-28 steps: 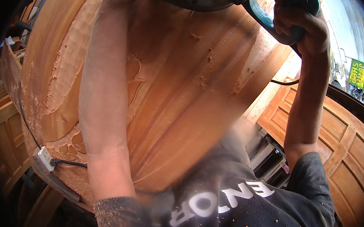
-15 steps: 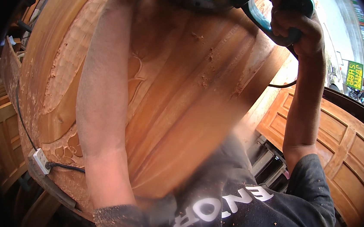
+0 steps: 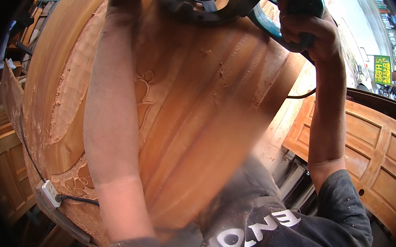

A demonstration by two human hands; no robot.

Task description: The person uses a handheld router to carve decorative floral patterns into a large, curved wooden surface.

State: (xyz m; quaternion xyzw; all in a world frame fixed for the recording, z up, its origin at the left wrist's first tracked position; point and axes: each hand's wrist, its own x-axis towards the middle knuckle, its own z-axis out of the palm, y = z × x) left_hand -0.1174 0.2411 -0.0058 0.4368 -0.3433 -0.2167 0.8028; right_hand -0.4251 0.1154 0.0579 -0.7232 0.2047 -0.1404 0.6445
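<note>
Bright street showed to the right of the right grip, and below it was a panelled wooden door. From my distant place, I saw this grip clamped around the teal loop handle of a power tool. Its black round base was to the left of the grip, so the tool's long axis ran sideways, toward the left forearm. A carved wooden slab spread below and leftward, with loose shavings. The left grip was beyond the upper edge, so I could not tell its state.
</note>
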